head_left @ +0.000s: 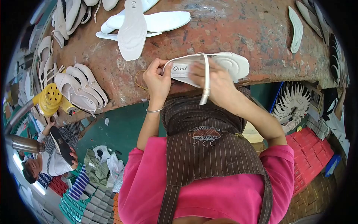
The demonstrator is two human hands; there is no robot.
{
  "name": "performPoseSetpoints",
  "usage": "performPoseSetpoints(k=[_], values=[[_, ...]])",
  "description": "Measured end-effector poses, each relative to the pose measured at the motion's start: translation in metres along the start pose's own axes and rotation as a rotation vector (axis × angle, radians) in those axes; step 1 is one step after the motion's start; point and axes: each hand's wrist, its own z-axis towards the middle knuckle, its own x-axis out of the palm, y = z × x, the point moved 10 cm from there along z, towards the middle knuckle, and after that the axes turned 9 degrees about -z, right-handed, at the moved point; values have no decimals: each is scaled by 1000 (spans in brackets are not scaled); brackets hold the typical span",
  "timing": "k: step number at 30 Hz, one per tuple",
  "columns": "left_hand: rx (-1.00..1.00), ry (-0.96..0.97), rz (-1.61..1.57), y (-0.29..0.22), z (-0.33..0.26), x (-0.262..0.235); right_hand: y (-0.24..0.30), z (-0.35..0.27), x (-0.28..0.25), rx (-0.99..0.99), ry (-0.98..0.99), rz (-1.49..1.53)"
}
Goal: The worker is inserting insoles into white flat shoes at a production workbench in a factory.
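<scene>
- I see my left hand (158,80) pinching the heel end of a white sandal (227,63), thumb on top over the insole, fingers curled under its edge.
- My right hand (216,84) lies across the middle of the same sandal, fingers pressed together and flat on the insole, just beside the white strap (206,80) that loops over it and hangs down past the bench edge.
- The sandal sits at the near edge of the worn reddish-brown workbench (231,26), its toe end pointing to my right and resting on the surface.
- Further back on the bench, a pile of loose white insoles (134,26) lies well apart from my hands.
- To my left, a row of finished white sandals (80,87) lies beside a yellow heat gun (50,99).
- Another single insole (296,28) lies at the far right of the bench.
- Below left, another person (48,156) holds a dark sole (61,143).
- Red crates (307,156) are stacked lower right.
</scene>
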Motion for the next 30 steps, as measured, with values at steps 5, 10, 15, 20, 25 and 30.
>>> performPoseSetpoints(k=[5,10,15,20,25,30], values=[[-115,-37,-86,-3,-11,4,-5,0,-13,137,174,-225],[16,126,100,-29,-43,42,-75,4,-92,489,-406,-447],[310,235,423,-85,-76,86,-110,9,-79,775,-170,366],[633,400,349,-110,-108,122,-24,-37,-66,437,-114,-202],[577,536,389,-79,-118,143,-47,-2,-39,365,-193,-493],[545,572,512,-78,-114,145,-77,24,-30,444,8,-315]])
